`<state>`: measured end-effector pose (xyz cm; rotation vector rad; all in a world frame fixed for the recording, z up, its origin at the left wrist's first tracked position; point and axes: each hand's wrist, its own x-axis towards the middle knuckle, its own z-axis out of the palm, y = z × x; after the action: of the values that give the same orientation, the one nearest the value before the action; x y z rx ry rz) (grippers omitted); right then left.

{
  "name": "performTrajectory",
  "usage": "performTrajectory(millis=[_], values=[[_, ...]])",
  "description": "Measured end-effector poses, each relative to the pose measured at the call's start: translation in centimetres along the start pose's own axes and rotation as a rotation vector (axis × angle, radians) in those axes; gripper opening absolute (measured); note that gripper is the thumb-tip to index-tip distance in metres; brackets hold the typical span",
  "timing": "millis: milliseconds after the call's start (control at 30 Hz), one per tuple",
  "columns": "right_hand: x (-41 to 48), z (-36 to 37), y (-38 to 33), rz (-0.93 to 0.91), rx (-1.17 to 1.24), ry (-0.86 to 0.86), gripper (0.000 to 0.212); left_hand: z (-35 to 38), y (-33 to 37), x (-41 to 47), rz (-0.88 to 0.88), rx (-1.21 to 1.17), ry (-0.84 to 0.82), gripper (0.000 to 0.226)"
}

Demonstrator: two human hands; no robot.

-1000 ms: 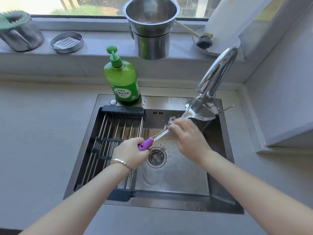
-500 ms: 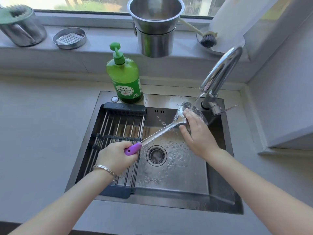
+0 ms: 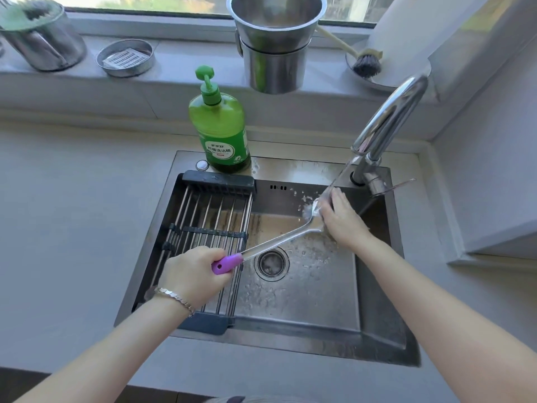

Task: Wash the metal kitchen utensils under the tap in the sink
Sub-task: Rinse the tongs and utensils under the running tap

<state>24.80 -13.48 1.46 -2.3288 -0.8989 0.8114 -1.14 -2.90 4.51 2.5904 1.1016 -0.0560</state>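
Observation:
A long metal ladle (image 3: 279, 241) with a purple handle end slants across the steel sink (image 3: 380, 315). My left hand (image 3: 193, 273) grips the purple end over the drying rack. My right hand (image 3: 340, 219) is wrapped over the ladle's bowl at the back right of the basin, hiding most of it. Water runs from the chrome tap (image 3: 389, 120) onto the bowl and my fingers, and drops splash around.
A black-framed wire drying rack (image 3: 209, 225) spans the sink's left part. A green soap bottle (image 3: 219, 126) stands on the sink's back rim. On the sill are stacked steel pots (image 3: 276, 39), a small steel dish (image 3: 125, 58), a steel canister (image 3: 43, 39) and a dish brush (image 3: 366, 64).
The ladle's bowl has stayed under the stream while my right hand slid from the shaft up onto the bowl. My left hand has shifted left and down with the handle.

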Motion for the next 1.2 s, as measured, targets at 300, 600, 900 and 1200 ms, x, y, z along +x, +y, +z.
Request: performTrajectory(millis=[300,600,900,1200], values=[[-1.9,0.2,3.7,0.821,0.778,-0.213,0.036,-3.0,1.7,1.7,0.581,0.496,0.239,0.030],[-4.4,2.9,6.3,0.852,1.317,-0.046,0.026,-1.9,2.6,2.4,0.362,0.524,-0.011,0.015],[-5.1,3.9,4.8,0.486,1.040,0.176,0.038,-2.1,0.9,2.8,-0.087,0.240,-0.455,0.010],[-5.5,7.0,2.5,-0.456,-0.518,-0.053,0.067,-4.1,0.4,2.7,-0.107,0.436,-0.268,0.009]])
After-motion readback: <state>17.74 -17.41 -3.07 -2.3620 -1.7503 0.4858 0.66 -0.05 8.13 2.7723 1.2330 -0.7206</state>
